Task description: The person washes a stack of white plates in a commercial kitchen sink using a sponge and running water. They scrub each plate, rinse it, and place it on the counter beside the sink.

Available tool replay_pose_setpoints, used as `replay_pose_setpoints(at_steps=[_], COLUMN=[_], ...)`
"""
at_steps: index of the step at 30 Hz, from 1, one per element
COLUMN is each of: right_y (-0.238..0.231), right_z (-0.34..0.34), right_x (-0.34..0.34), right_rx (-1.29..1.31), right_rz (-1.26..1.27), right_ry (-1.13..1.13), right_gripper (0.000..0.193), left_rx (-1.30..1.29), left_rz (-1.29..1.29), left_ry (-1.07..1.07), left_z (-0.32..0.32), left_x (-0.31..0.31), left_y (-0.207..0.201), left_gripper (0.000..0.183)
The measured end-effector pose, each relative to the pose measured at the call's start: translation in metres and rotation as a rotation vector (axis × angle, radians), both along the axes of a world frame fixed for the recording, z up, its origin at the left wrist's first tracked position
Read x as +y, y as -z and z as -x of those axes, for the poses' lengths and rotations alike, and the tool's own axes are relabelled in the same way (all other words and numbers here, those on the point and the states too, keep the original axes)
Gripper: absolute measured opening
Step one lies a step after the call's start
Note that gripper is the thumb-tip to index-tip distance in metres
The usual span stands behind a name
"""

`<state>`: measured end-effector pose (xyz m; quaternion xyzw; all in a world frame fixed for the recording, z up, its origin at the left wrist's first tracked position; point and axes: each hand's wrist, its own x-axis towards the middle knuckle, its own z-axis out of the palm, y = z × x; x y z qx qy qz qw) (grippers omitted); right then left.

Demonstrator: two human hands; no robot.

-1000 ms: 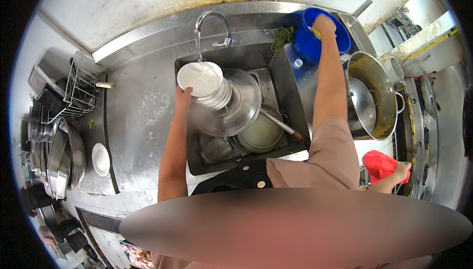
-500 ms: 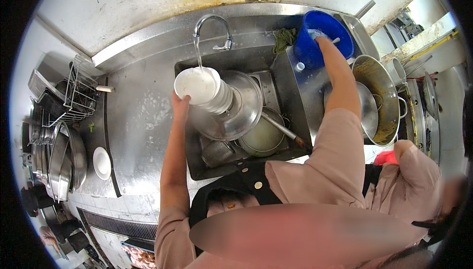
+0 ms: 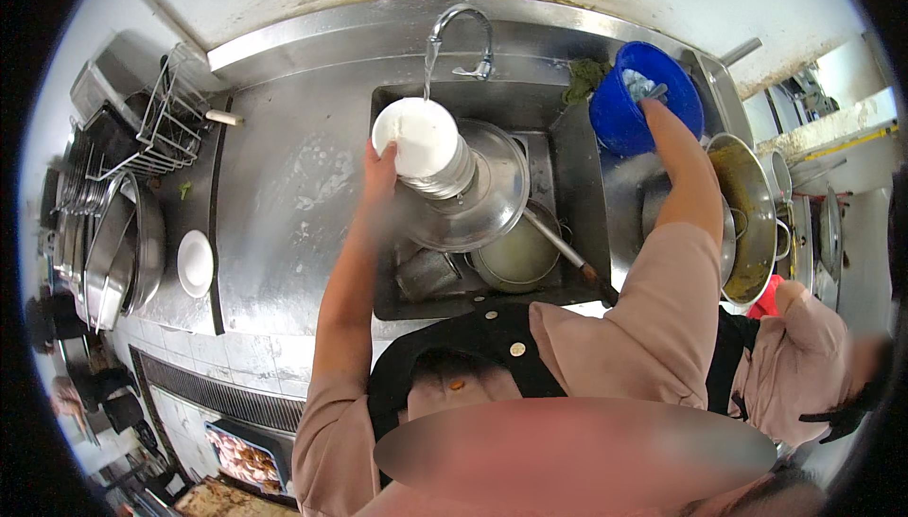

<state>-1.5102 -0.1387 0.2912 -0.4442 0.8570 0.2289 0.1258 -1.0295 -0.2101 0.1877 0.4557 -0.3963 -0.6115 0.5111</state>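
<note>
My left hand (image 3: 380, 172) grips the rim of a stack of white bowls (image 3: 414, 137), thumb over the top one. Water from the curved faucet (image 3: 461, 12) runs down onto that top bowl. The stack leans over a wide metal lid (image 3: 494, 197) in the sink (image 3: 386, 299). My right hand (image 3: 651, 105) reaches into a blue bucket (image 3: 615, 127) at the sink's right. A pale crumpled thing (image 3: 636, 85) and a grey handle-like piece (image 3: 660, 91) show beside it there. The right fingers are mostly hidden, so their grip is unclear.
Inside the sink lie a pot (image 3: 515, 257), a metal container (image 3: 427, 276) and a long-handled tool (image 3: 567, 250). A large stained pot (image 3: 757, 262) stands right. Left are a small white dish (image 3: 195, 263), a wire rack (image 3: 170, 129) and metal basins (image 3: 147, 266). Another person (image 3: 804, 356) is at right.
The view has shifted, so the sink appears farther right. My left hand still holds the bowls under the water. The blue bucket has come slightly nearer, with my right hand still inside.
</note>
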Motion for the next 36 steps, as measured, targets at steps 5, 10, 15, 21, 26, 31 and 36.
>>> replay_pose_setpoints(at_steps=[5, 10, 15, 21, 26, 31, 36], right_y=[-0.001, -0.003, -0.002, -0.019, -0.101, -0.171, -0.086], right_z=[0.006, 0.012, 0.02, 0.021, 0.002, -0.059, -0.185], right_x=[0.003, 0.005, 0.003, -0.01, -0.026, -0.029, -0.047], right_rx=[0.01, 0.015, 0.017, 0.056, 0.257, 0.392, -0.307], right_rz=[-0.013, -0.014, -0.044, -0.072, 0.074, 0.552, 0.585], right_ry=[0.011, 0.024, 0.02, 0.023, -0.007, -0.242, -0.691], right_gripper=[0.032, 0.032, 0.033, 0.033, 0.033, 0.032, 0.059], left_rx=[0.1, 0.145, 0.017, 0.115, 0.232, 0.22, 0.277], left_rz=[0.023, -0.07, -0.025, -0.233, -0.192, -0.179, -0.158], left_ry=[0.166, 0.278, 0.24, 0.237, 0.373, 0.329, 0.355], left_z=[0.018, 0.027, 0.032, 0.029, 0.021, 0.024, 0.036], left_x=[0.0, -0.001, -0.005, 0.001, 0.002, 0.006, 0.013], left_y=[-0.012, -0.01, 0.004, -0.001, -0.002, -0.001, -0.02], left_gripper=[0.047, 0.051, 0.043, 0.045, 0.054, 0.055, 0.048])
